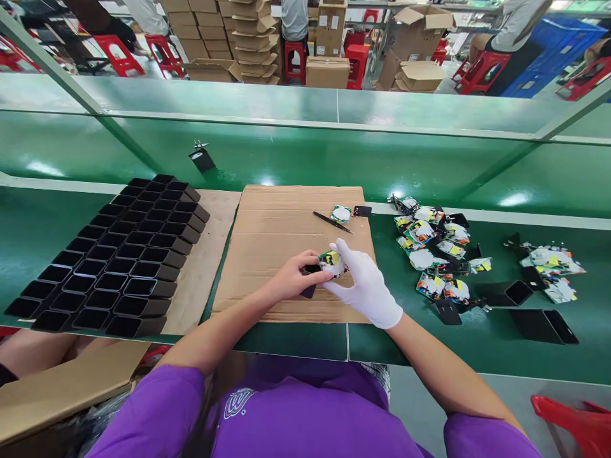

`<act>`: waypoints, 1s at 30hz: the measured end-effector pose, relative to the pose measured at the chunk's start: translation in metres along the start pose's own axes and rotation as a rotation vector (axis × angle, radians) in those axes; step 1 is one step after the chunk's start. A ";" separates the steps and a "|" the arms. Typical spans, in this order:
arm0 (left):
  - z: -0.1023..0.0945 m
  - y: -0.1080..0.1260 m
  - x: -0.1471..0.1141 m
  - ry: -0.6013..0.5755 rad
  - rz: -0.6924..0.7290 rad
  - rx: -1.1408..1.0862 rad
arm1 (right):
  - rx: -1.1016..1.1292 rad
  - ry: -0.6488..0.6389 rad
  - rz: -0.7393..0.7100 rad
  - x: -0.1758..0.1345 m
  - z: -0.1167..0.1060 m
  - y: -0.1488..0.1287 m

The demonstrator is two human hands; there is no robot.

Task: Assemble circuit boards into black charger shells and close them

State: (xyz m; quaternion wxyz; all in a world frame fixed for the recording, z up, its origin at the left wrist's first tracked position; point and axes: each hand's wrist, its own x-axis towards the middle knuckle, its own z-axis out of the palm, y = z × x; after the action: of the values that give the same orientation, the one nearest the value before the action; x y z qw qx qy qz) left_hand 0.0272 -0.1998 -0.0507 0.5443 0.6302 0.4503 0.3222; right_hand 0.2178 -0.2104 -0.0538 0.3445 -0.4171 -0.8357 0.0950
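Above the cardboard sheet (272,235), a small circuit board (330,259) with yellow and white patches is pinched between both hands. My bare left hand (303,275) is closed on its left side, with a black plate (309,289) showing under the fingers. My right hand (365,283), in a white glove, grips the board's right edge between thumb and fingers. Just beyond the hands lie black tweezers (333,222) and another circuit board (340,214), with a black end plate (362,211) beside it.
Rows of black open housings (119,261) stand at left. A heap of circuit boards (429,248) lies at right, near a smaller board pile (551,264) and two loose black housings (544,326). One black part (202,159) sits on the green ledge. Boxes (327,71) stand beyond.
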 end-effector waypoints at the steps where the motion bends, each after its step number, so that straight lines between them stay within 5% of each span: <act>1: 0.000 -0.001 0.001 0.006 -0.020 -0.040 | -0.025 0.017 -0.013 0.001 -0.002 -0.001; 6: -0.003 -0.008 0.004 0.190 0.021 -0.096 | 0.030 0.037 -0.029 0.000 -0.012 -0.007; 9: -0.006 -0.014 0.003 0.444 0.288 0.202 | 0.335 -0.100 0.272 0.000 -0.009 -0.009; 12: -0.007 -0.019 0.002 0.572 0.575 0.625 | 0.824 -0.169 0.582 0.005 0.002 -0.011; 15: -0.006 -0.021 0.000 0.568 0.759 0.939 | 1.191 -0.087 0.734 0.008 0.013 -0.013; 18: -0.004 -0.019 0.000 0.551 0.816 1.012 | 1.307 0.052 0.838 0.006 0.021 -0.014; 25: -0.004 -0.017 -0.002 0.529 0.791 0.768 | 1.302 0.050 0.789 0.004 0.016 -0.017; 30: -0.005 -0.021 -0.002 0.371 0.670 0.472 | 1.176 0.070 0.762 0.004 0.007 -0.015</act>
State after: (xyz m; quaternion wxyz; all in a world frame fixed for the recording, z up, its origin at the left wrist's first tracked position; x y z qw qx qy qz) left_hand 0.0176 -0.1994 -0.0703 0.1613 0.7797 0.3726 0.4767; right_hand 0.2022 -0.2160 -0.0506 0.4824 -0.4279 -0.4298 0.6320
